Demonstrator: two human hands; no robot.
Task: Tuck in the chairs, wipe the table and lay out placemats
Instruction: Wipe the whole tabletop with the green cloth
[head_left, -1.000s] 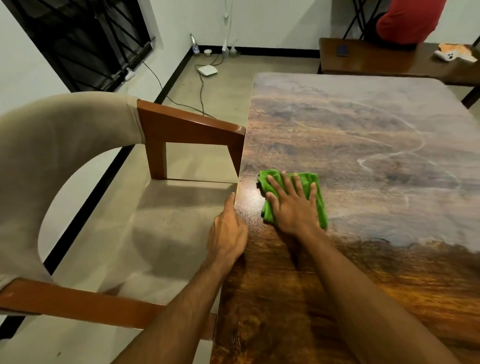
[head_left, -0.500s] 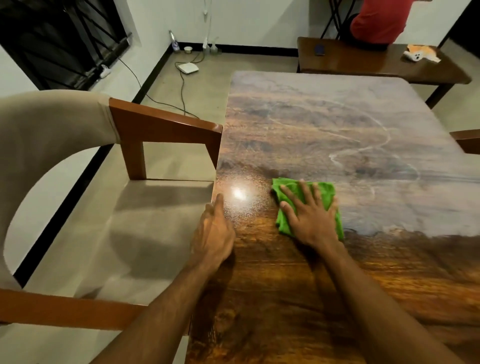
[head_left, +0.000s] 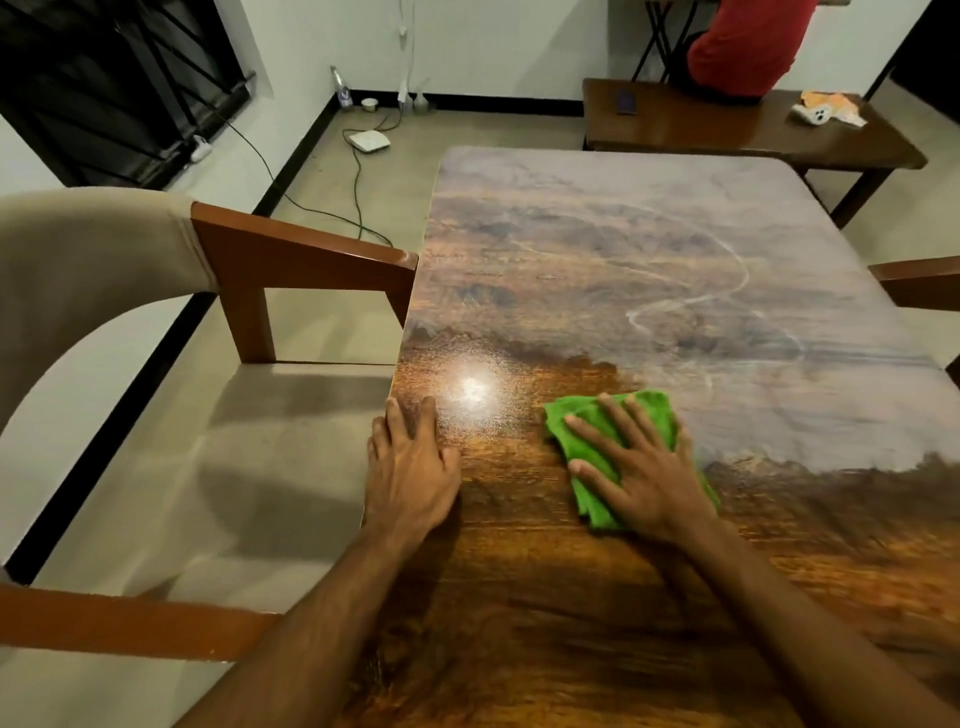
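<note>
A wooden table fills the middle and right; its far part is dull with grey dust, its near part shiny dark brown. My right hand lies flat with spread fingers on a folded green cloth, pressing it onto the table at the border of the dusty part. My left hand rests flat on the table's left edge, holding nothing. A chair with wooden arms and a beige padded back stands at the table's left side, its arm touching the table edge.
Another chair's wooden arm shows at the table's right edge. A wooden bench stands beyond the table with a person in a red shirt, a phone and a small toy. Cables and a white router lie on the floor.
My right hand has slid the green cloth to the right, away from the table's left edge. My left hand stays on that edge. The view has shifted a little.
</note>
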